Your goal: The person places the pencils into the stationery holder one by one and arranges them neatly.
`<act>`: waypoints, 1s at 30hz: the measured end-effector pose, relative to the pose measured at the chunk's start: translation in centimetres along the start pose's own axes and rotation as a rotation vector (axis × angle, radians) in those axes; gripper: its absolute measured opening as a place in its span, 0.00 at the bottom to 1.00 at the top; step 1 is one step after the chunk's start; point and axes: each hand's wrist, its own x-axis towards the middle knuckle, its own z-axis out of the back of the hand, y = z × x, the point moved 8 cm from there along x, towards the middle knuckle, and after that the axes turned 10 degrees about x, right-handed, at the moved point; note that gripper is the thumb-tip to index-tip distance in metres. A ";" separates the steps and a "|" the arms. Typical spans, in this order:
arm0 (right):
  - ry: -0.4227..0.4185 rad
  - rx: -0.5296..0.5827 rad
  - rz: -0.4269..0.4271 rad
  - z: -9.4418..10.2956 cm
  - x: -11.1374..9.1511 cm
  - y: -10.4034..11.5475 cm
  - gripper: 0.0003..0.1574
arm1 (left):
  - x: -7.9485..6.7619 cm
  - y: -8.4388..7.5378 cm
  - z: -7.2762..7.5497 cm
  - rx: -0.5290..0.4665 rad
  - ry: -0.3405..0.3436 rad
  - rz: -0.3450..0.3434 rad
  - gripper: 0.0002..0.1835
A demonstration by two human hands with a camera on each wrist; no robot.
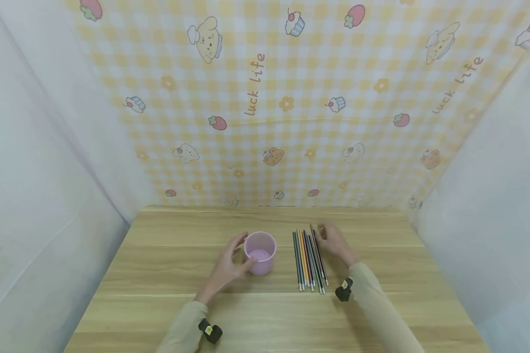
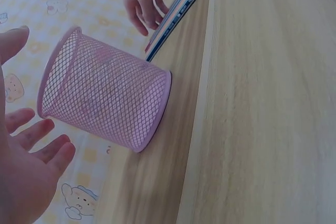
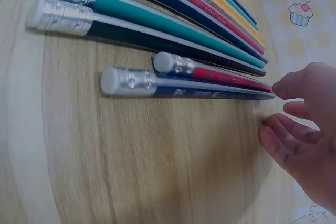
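Observation:
A pink mesh pencil cup (image 1: 261, 267) stands upright on the table, left of the pencils. My left hand (image 1: 225, 272) is spread around its left side, thumb near the front rim; in the left wrist view a gap shows between the fingers and the mesh cup (image 2: 107, 90). Several pencils (image 1: 308, 260) with white erasers lie side by side, eraser ends towards me. My right hand (image 1: 334, 240) is at their far right end. In the right wrist view its thumb is by the far ends of a blue pencil (image 3: 210, 89) and a red pencil (image 3: 231, 77), fingers loosely bent and apart from the thumb.
The wood-grain table (image 1: 168, 274) meets a yellow checked cloth (image 1: 282, 132) with cartoon prints at its back edge. White sheets hang on the left (image 1: 48, 171) and right (image 1: 490, 206). A dark wrist device (image 1: 210, 331) sits on each sleeve.

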 end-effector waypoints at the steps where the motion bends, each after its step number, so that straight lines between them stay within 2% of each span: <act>1: -0.003 -0.005 -0.007 -0.1 0.0 -0.1 0.27 | 0.0 0.0 -0.2 -0.008 0.001 -0.004 0.42; 7: -0.037 -0.029 -0.021 -0.1 0.1 -0.6 0.22 | 0.3 0.0 -1.0 -0.057 0.008 0.012 0.44; 15: -0.066 -0.044 -0.057 -0.4 0.3 -0.4 0.20 | 0.2 0.9 -1.8 -0.082 -0.005 0.091 0.46; 21: -0.070 -0.036 -0.123 -0.6 0.2 0.1 0.18 | 0.0 1.7 -2.0 -0.104 -0.009 0.153 0.47; 30: -0.065 -0.109 -0.162 -0.6 0.6 0.5 0.17 | 0.0 1.9 -2.4 -0.140 -0.008 0.147 0.47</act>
